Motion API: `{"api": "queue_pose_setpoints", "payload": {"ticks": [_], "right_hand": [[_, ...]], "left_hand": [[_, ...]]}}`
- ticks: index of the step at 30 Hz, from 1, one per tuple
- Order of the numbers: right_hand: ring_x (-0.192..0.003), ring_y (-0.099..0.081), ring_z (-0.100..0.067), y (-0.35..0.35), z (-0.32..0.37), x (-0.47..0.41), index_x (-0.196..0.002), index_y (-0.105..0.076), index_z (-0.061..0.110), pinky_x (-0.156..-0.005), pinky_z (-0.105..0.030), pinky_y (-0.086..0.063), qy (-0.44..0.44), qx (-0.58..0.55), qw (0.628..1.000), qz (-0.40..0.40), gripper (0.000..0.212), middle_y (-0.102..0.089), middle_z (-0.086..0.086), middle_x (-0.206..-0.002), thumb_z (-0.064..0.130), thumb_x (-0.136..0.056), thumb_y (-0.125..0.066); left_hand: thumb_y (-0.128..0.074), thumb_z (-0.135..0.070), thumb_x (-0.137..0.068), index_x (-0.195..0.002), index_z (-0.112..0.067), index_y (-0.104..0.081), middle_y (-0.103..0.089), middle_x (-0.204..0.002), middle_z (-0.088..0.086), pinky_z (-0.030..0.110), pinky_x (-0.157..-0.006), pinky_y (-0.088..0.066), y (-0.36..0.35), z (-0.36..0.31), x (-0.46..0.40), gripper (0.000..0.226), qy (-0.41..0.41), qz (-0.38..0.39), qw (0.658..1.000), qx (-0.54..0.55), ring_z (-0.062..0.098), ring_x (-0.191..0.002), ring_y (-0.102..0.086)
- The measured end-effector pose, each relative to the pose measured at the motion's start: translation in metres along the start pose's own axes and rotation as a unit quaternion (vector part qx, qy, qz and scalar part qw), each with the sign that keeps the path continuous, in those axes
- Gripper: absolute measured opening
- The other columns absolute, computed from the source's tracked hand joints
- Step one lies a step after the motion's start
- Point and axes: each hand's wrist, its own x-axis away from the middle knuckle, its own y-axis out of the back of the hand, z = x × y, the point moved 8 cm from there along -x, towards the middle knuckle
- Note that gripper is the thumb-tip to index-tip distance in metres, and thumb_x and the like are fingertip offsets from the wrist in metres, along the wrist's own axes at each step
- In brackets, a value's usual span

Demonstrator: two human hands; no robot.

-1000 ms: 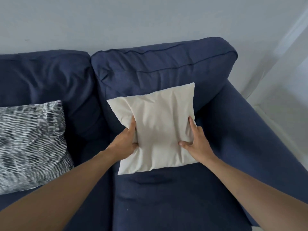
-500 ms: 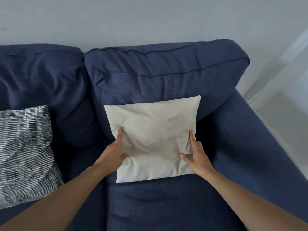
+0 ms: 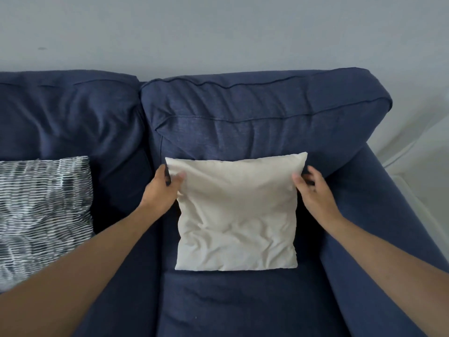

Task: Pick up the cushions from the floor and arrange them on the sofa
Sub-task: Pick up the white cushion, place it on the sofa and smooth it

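A cream cushion (image 3: 237, 215) stands on the right seat of the navy sofa (image 3: 255, 122), leaning against the back cushion. My left hand (image 3: 161, 188) pinches its upper left corner, thumb on the front face. My right hand (image 3: 313, 190) is at its upper right corner, thumb on the fabric and fingers curled behind the edge. A black-and-white patterned cushion (image 3: 41, 215) rests on the left seat, partly cut off by the frame's edge.
The sofa's right armrest (image 3: 379, 227) runs along the right side. A pale wall (image 3: 218, 32) rises behind the sofa, and light flooring (image 3: 427, 181) shows at the far right. The seat in front of the cream cushion is bare.
Both hands slid up from the cream cushion's lower sides to its top corners. The cushion now sits straighter against the backrest.
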Motion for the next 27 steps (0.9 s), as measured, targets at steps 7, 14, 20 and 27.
{"api": "queue_pose_setpoints", "payload": {"ticks": [7, 14, 20, 27], "right_hand": [[-0.095, -0.074, -0.024, -0.002, 0.010, -0.056, -0.105, -0.073, 0.013, -0.085, -0.048, -0.063, -0.029, 0.027, 0.999, 0.020, 0.042, -0.077, 0.000, -0.101, 0.054, -0.096, -0.074], [-0.076, -0.062, -0.018, 0.024, 0.023, -0.052, -0.086, -0.070, 0.007, -0.069, -0.037, -0.047, 0.016, 0.104, 0.993, 0.058, 0.037, -0.075, -0.016, -0.091, 0.042, -0.099, -0.074], [-0.087, -0.072, -0.026, 0.024, 0.027, -0.084, -0.089, -0.073, 0.008, -0.075, -0.040, -0.055, 0.002, 0.114, 0.993, 0.033, 0.033, -0.078, -0.013, -0.095, 0.040, -0.094, -0.079], [-0.082, -0.071, -0.020, 0.016, 0.014, -0.096, -0.090, -0.074, 0.008, -0.077, -0.042, -0.058, -0.008, 0.073, 0.997, 0.005, 0.040, -0.078, -0.005, -0.090, 0.048, -0.092, -0.078]], "left_hand": [[-0.057, -0.065, -0.102, -0.112, -0.010, -0.068, -0.081, -0.091, 0.011, 0.038, -0.064, -0.060, -0.011, -0.003, -0.011, 0.057, 0.084, 0.011, 0.996, 0.019, 0.029, -0.070, -0.081], [-0.063, -0.052, -0.104, -0.080, 0.003, -0.067, -0.071, -0.056, 0.009, 0.027, -0.052, -0.051, 0.009, -0.022, 0.012, 0.060, 0.054, 0.017, 0.995, -0.082, 0.015, -0.046, -0.065], [-0.068, -0.052, -0.101, -0.073, -0.005, -0.064, -0.064, -0.047, 0.004, 0.030, -0.058, -0.048, 0.010, -0.049, -0.016, 0.055, 0.044, 0.015, 0.993, -0.105, 0.015, -0.042, -0.057], [-0.075, -0.049, -0.098, -0.101, -0.013, -0.075, -0.080, -0.079, 0.011, 0.031, -0.055, -0.051, -0.003, -0.031, -0.034, 0.036, 0.039, -0.006, 0.998, -0.053, 0.032, -0.069, -0.077]]}}
